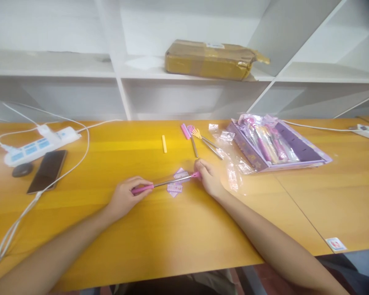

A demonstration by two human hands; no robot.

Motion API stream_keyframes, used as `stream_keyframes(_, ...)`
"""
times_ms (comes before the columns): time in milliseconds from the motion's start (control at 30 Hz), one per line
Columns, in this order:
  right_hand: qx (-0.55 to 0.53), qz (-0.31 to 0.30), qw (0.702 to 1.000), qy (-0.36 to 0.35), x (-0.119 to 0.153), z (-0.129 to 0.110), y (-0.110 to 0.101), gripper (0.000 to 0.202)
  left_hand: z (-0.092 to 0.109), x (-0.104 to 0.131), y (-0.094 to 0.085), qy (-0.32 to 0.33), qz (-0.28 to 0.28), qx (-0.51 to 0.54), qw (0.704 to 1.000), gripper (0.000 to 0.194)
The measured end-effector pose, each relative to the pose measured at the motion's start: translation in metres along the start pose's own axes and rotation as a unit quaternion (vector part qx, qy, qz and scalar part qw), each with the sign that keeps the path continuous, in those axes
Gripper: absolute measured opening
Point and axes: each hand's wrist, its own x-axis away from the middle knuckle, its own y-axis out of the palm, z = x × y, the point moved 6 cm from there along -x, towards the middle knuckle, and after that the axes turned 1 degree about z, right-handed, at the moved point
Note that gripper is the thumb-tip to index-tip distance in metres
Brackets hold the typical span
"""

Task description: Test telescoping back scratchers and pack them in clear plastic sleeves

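Observation:
Both hands grip a pink back scratcher (172, 181) with a metal rod, held slightly tilted above the table. My left hand (126, 196) is closed round its pink handle. At the other end, my right hand (208, 177) pinches the pink head, which the fingers partly cover. Beneath the rod lie several small purple cards (174, 188). Farther back are a yellow back scratcher head on a metal rod (197, 133), a pink one beside it (191, 129), loose pink handles (185, 131) and a yellow handle (164, 144).
At the right, a purple box (258, 167) holds several wrapped back scratchers, with clear plastic wrappers (233, 178) beside it. A power strip (43, 145), cables and a phone (47, 172) lie at the left. A taped cardboard parcel (207, 61) rests on the white shelf (141, 73).

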Motion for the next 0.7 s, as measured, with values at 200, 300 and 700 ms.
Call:
stream_keyframes(200, -0.003, -0.03, 1.0, 0.008, 0.01, 0.002, 0.011, 0.051, -0.002, 0.0, -0.003, 0.0, 0.022, 0.014, 1.0, 0.016)
stream_keyframes(300, -0.003, -0.054, 0.999, 0.008, 0.017, 0.0, 0.018, 0.05, -0.001, 0.0, -0.002, 0.015, 0.024, 0.013, 1.0, 0.015)
stream_keyframes(700, -0.016, -0.108, 0.994, 0.003, 0.037, -0.013, 0.042, 0.047, 0.011, 0.008, 0.001, 0.064, 0.014, 0.011, 0.998, 0.013)
